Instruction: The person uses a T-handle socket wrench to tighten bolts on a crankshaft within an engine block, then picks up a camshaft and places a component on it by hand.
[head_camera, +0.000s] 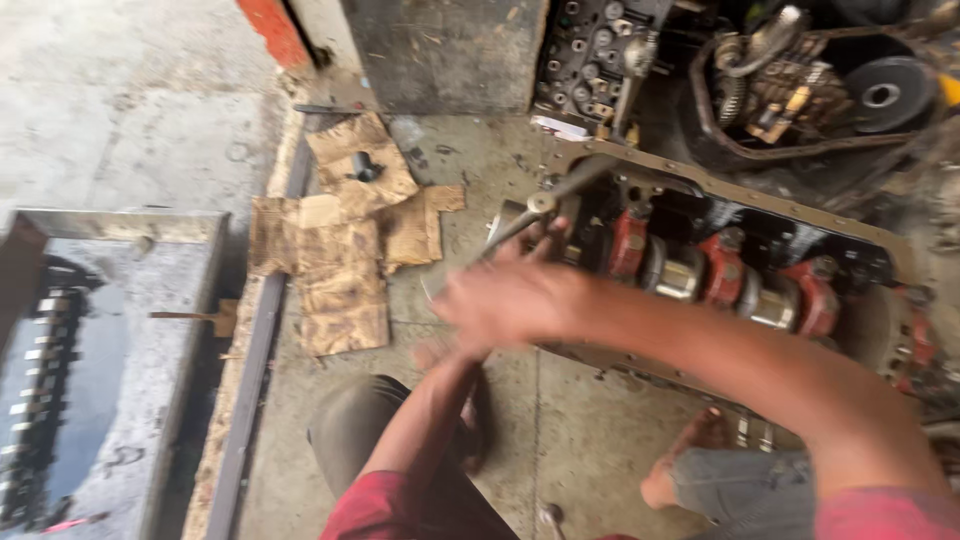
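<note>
**Hands on a metal bar at the open engine block**

At the far left a shallow grey metal tray (150, 330) holds dark liquid, with a long ridged steel shaft (40, 400) lying in it. Beside it, torn pieces of brown cardboard (340, 260) lie flat on the stained concrete floor (580, 430) — a small dark fitting rests on the upper piece.

In the middle, the left hand (445, 355) sits low and blurred under the right; whether it grips anything I cannot tell. The right hand (510, 300) is closed around the lower end of a long grey metal bar (545, 205), which slants up and right to the near end of the block.

To the right lies the greasy black engine block (760, 250), its steel crankshaft (690, 280) exposed under red bearing caps (720, 270). A bare foot (685, 460) rests on the floor below it.
</note>
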